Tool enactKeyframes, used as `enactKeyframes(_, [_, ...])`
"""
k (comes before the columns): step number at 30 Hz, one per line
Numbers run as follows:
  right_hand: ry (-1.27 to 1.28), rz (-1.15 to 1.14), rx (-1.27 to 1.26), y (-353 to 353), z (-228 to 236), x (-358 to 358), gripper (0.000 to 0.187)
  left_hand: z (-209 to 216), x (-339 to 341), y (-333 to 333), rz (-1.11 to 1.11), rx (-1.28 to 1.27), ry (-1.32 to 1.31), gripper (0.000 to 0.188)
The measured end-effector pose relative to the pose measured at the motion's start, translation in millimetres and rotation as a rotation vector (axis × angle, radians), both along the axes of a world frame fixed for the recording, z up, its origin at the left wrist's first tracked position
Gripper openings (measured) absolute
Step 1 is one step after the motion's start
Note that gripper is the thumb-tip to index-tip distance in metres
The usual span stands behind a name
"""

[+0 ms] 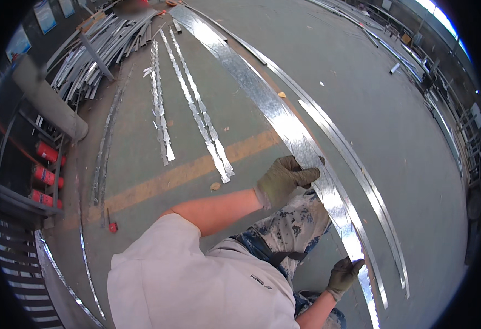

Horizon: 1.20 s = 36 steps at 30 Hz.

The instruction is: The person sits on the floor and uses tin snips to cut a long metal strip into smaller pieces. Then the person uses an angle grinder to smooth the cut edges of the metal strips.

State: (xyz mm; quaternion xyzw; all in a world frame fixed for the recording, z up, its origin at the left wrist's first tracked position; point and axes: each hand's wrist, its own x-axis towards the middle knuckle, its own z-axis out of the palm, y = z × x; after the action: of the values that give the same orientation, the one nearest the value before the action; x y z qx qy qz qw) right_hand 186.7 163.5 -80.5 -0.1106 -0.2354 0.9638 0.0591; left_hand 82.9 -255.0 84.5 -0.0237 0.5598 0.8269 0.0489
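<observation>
Wide metal strip (291,127) in the curled grasp of left hand (285,178) and right hand (343,277)

Olive gloves (282,179), silver strip (291,125), camouflage trousers (294,229), 3 red cylinders (44,175)

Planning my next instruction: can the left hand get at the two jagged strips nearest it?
Probably not just now: the left hand grips the broad metal strip. If freed, it could likely reach the jagged strips; nothing visible lies between.
</observation>
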Motion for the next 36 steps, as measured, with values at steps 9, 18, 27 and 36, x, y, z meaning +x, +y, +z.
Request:
enactKeyframes(9, [-0.084, -0.069, -0.078, 0.2, 6.4, 1.5, 0.021, -3.5, -12.2, 0.5, 0.051, 0.248, -0.077, 0.028])
enactKeyframes(18, [0.096, 0.033, -0.086, -15.2, 34.3, 1.0, 0.022, -26.1, -23.2, 8.6, -0.048, 0.422, -0.011, 0.033])
enactKeyframes(27, [0.093, 0.037, -0.146, -20.7, 38.0, -4.7, 0.027, -51.5, -22.2, 29.4, -0.197, 0.451, -0.038, 0.033])
enactKeyframes(36, [-0.005, -0.032, -0.138, -16.9, 21.2, -8.3, 0.024, -32.5, -19.3, 69.8, -0.307, 0.363, -0.114, 0.035])
